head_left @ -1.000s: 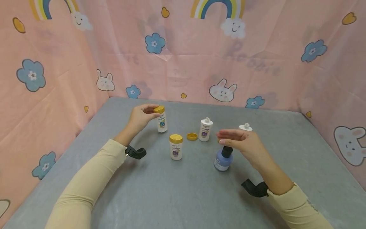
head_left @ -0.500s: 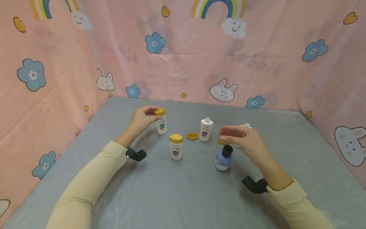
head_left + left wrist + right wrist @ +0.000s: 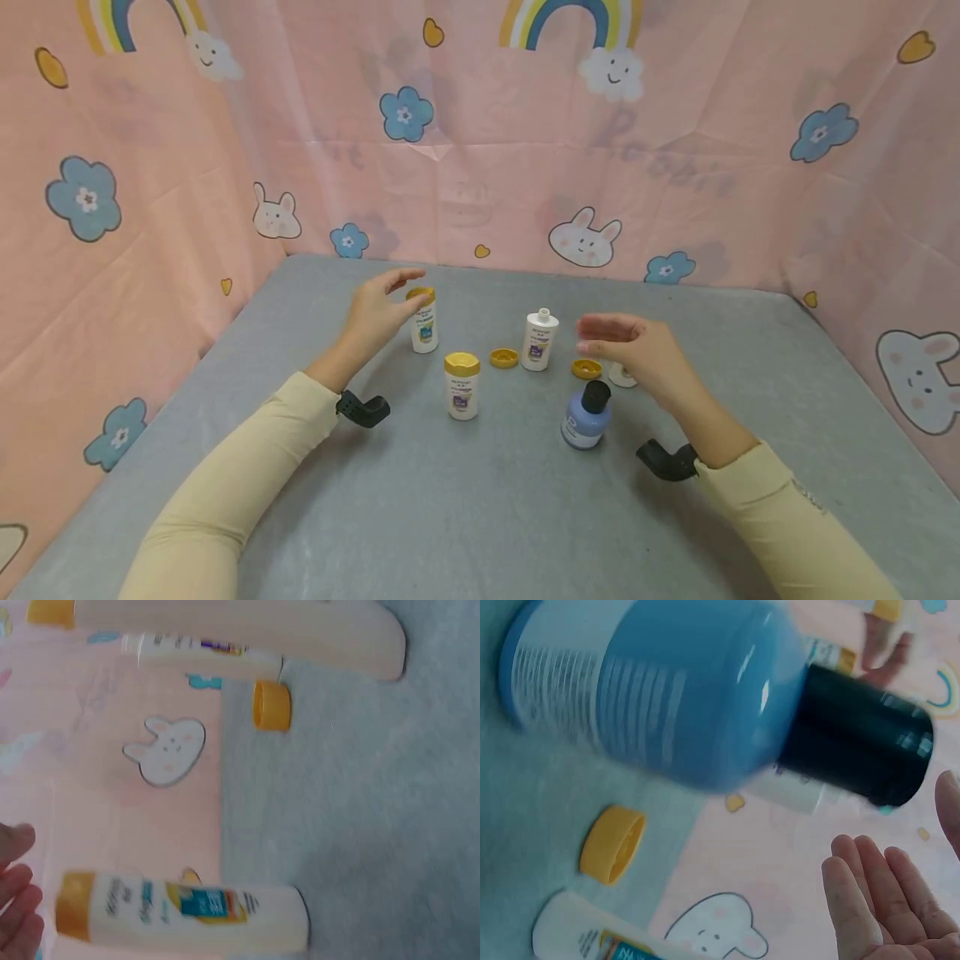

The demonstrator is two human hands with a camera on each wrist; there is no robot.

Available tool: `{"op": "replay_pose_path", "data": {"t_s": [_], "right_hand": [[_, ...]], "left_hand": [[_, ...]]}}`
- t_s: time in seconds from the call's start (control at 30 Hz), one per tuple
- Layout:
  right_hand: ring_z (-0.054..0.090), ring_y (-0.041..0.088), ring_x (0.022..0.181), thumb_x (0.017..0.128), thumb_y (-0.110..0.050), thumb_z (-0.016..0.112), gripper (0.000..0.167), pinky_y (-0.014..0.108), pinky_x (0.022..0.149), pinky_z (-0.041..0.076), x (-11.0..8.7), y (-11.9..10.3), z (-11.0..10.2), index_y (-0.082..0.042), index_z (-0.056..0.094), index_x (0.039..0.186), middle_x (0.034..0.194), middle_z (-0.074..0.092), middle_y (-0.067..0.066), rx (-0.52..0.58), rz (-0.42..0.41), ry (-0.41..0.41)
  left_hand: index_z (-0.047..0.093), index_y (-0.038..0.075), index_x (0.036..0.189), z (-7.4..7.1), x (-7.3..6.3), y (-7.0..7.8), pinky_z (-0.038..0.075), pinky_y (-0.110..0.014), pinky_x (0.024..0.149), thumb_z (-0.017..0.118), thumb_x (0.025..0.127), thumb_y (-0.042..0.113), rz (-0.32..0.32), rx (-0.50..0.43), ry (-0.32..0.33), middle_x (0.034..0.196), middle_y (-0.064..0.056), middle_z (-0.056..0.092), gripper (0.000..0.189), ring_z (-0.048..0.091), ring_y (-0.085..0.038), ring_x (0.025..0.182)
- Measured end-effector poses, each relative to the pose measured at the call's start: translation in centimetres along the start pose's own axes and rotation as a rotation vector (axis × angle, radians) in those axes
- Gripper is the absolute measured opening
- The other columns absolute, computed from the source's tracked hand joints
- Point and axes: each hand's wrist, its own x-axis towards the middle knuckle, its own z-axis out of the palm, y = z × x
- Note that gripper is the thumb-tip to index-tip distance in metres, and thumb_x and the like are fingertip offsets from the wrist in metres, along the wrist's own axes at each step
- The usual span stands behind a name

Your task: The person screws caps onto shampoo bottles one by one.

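Note:
My left hand (image 3: 377, 315) hovers at the far left bottle, a white one with a gold cap (image 3: 424, 329), its thumb and fingers spread apart around the cap's height. In the left wrist view the fingertips stand clear of that cap, with a gap between. My right hand (image 3: 637, 346) is raised behind and above a periwinkle bottle with a black cap (image 3: 583, 423), fingers straight and holding nothing. The right wrist view shows its palm and extended fingers (image 3: 889, 892) apart from the black cap. Behind this hand a white bottle (image 3: 622, 377) is mostly hidden.
A second gold-capped white bottle (image 3: 462, 393) stands front centre. Farther back is an uncapped white bottle (image 3: 537, 346), with a loose gold cap (image 3: 504, 358) on its left and another gold cap (image 3: 587, 369) on its right. A pink printed curtain (image 3: 480, 175) encloses the grey table (image 3: 420, 517).
My left hand has let go of the far left bottle's gold cap, its fingers lifting and spreading; that bottle now stands on the table. The right hand has risen slightly.

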Motion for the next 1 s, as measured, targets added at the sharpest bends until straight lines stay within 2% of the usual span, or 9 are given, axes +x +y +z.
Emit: {"op": "replay_pose_path", "data": {"t_s": [0.1,0.17,0.3,0.4,0.53,0.63,0.77,1.0], "right_hand": [[0.053,0.030,0.135,0.087,-0.046,0.074,0.066,0.056,0.114,0.038,0.6,0.0,-0.2,-0.013,0.055,0.141,0.144,0.058,0.010,-0.025,-0.025,-0.007],[0.052,0.031,0.135,0.088,-0.043,0.075,0.066,0.055,0.115,0.037,1.0,0.1,-0.2,-0.011,0.054,0.141,0.145,0.057,0.011,-0.039,-0.038,-0.015],[0.052,0.031,0.135,0.087,-0.043,0.075,0.067,0.051,0.113,0.041,2.1,0.4,0.0,-0.011,0.054,0.142,0.145,0.056,0.011,-0.071,-0.031,-0.035],[0.052,0.031,0.136,0.088,-0.039,0.075,0.065,0.050,0.113,0.042,2.8,0.5,0.4,-0.010,0.053,0.142,0.145,0.056,0.012,-0.078,-0.025,-0.045],[0.050,0.032,0.137,0.091,-0.032,0.074,0.062,0.050,0.116,0.039,3.6,0.5,0.8,-0.007,0.052,0.143,0.146,0.055,0.015,-0.060,-0.030,-0.064],[0.049,0.033,0.138,0.092,-0.027,0.072,0.060,0.050,0.117,0.037,3.9,0.3,1.1,-0.005,0.051,0.143,0.146,0.054,0.017,-0.047,-0.036,-0.083],[0.049,0.034,0.138,0.093,-0.023,0.071,0.058,0.050,0.116,0.039,4.0,0.0,1.4,-0.004,0.050,0.143,0.146,0.054,0.018,-0.039,-0.045,-0.104],[0.049,0.035,0.138,0.093,-0.025,0.071,0.061,0.051,0.116,0.038,4.4,0.2,1.9,-0.006,0.048,0.146,0.146,0.054,0.017,-0.049,-0.013,-0.135]], "left_hand": [[0.067,0.010,0.127,0.4,-0.5,1.3,0.051,-0.045,0.105,0.075,0.090,0.018,0.127,0.019,-0.038,0.131,-0.011,0.067,0.039,0.061,-0.030,0.125],[0.067,0.011,0.127,0.8,-0.6,1.9,0.051,-0.043,0.105,0.076,0.089,0.019,0.165,0.005,-0.104,0.131,-0.008,0.067,0.039,0.062,-0.028,0.124],[0.066,0.013,0.128,1.6,-0.3,2.2,0.051,-0.041,0.106,0.076,0.089,0.021,0.125,-0.052,-0.240,0.133,-0.005,0.066,0.041,0.060,-0.026,0.127],[0.065,0.014,0.130,2.1,0.1,2.1,0.050,-0.042,0.107,0.077,0.088,0.021,0.066,-0.081,-0.321,0.134,-0.005,0.066,0.044,0.059,-0.028,0.129],[0.063,0.011,0.132,3.0,0.6,2.0,0.048,-0.042,0.109,0.077,0.088,0.019,-0.004,-0.131,-0.425,0.135,-0.009,0.064,0.046,0.057,-0.030,0.130],[0.062,0.008,0.133,3.7,0.8,1.8,0.048,-0.042,0.109,0.076,0.089,0.018,-0.024,-0.162,-0.475,0.136,-0.010,0.063,0.048,0.056,-0.032,0.131],[0.060,0.007,0.135,4.7,1.0,1.3,0.048,-0.041,0.109,0.077,0.088,0.019,-0.015,-0.144,-0.525,0.138,-0.009,0.062,0.051,0.056,-0.032,0.131],[0.059,0.004,0.136,6.2,1.2,0.5,0.048,-0.039,0.109,0.078,0.087,0.016,-0.027,-0.135,-0.583,0.139,-0.012,0.061,0.054,0.057,-0.032,0.130]]}}
